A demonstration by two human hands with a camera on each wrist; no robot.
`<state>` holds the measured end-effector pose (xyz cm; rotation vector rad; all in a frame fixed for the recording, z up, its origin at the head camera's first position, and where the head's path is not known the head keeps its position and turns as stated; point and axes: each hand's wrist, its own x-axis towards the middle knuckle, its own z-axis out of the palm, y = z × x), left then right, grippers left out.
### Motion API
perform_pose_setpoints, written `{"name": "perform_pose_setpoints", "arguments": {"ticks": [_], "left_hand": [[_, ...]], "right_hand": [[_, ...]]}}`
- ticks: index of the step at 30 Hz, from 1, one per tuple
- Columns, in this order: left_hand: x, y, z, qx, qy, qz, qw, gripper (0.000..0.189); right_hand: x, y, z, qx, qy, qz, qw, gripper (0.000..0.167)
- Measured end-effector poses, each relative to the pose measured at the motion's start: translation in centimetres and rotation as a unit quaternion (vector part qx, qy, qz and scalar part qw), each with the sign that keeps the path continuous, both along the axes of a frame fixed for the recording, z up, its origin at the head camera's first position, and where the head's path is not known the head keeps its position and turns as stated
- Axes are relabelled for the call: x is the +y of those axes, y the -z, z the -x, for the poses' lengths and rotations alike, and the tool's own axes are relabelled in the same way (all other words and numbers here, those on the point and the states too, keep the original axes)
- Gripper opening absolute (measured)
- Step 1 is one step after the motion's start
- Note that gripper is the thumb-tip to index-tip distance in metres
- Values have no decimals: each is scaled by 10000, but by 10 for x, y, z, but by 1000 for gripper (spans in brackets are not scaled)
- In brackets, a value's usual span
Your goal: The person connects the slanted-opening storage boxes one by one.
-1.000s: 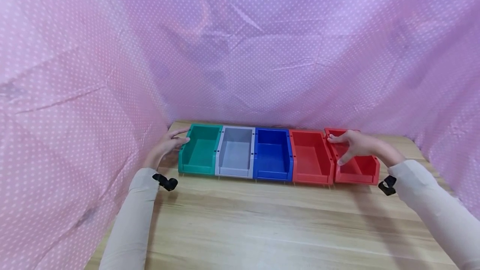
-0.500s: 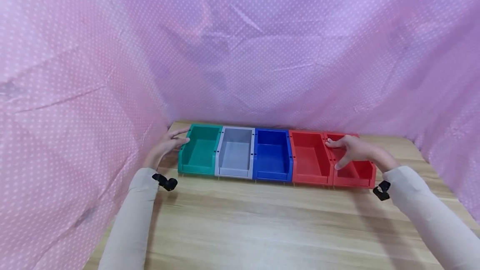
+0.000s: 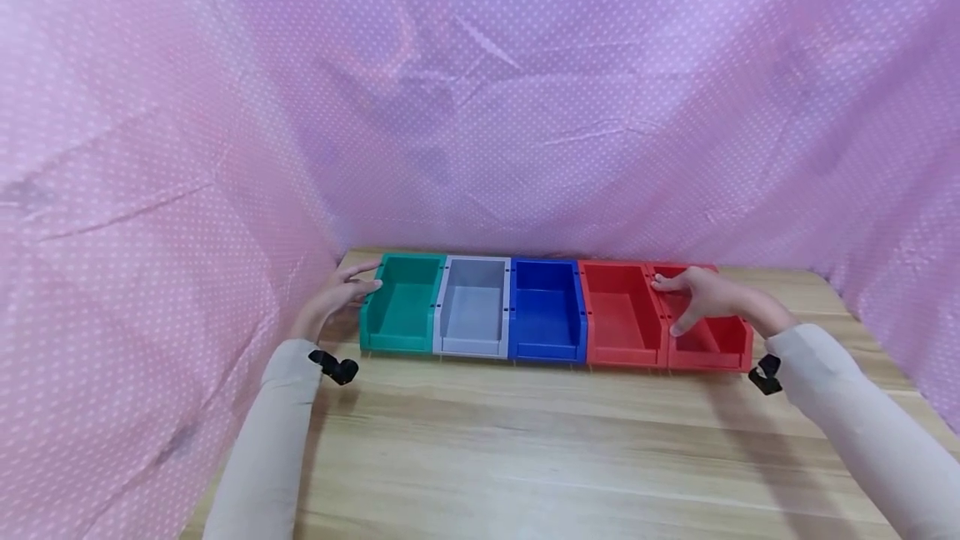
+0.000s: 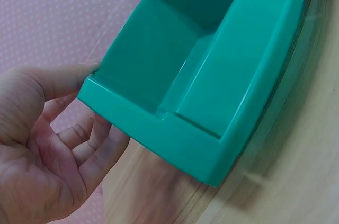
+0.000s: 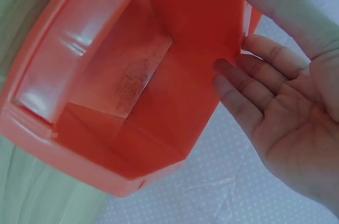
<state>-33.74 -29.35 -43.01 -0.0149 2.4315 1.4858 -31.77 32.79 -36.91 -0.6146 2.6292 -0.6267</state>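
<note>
Five open-fronted plastic bins stand side by side in a row: a green bin (image 3: pixel 403 307), a grey bin (image 3: pixel 474 311), a blue bin (image 3: pixel 546 315) and two red ones. My left hand (image 4: pixel 42 144) holds the green bin's outer side, thumb tip at the rim and fingers bent against the outside wall. My right hand (image 3: pixel 712 294) reaches over the rightmost red bin (image 3: pixel 727 348), touching near its left rim with thumb and fingers spread. In the right wrist view those fingers look fairly straight, their tips against the red wall. The other red bin (image 3: pixel 621 311) sits flush beside it.
The row stands near the back of a light wooden table (image 3: pixel 525 448). Pink dotted cloth (image 3: pixel 525 107) hangs behind it and along both sides. Black camera mounts (image 3: pixel 337 367) sit at both wrists.
My right hand has brought the rightmost red bin left, closing the small gap and lining it up with its neighbour. The left hand stays at the green bin.
</note>
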Motion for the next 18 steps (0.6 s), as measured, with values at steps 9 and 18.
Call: {"name": "perform_pose_setpoints", "arguments": {"ticks": [9, 18], "left_hand": [[5, -2, 7, -197, -90, 157, 9996, 67], [6, 1, 11, -94, -22, 458, 9989, 66]], "right_hand": [[6, 5, 2, -390, 232, 127, 9989, 93], [8, 8, 6, -278, 256, 99, 9992, 91]]}}
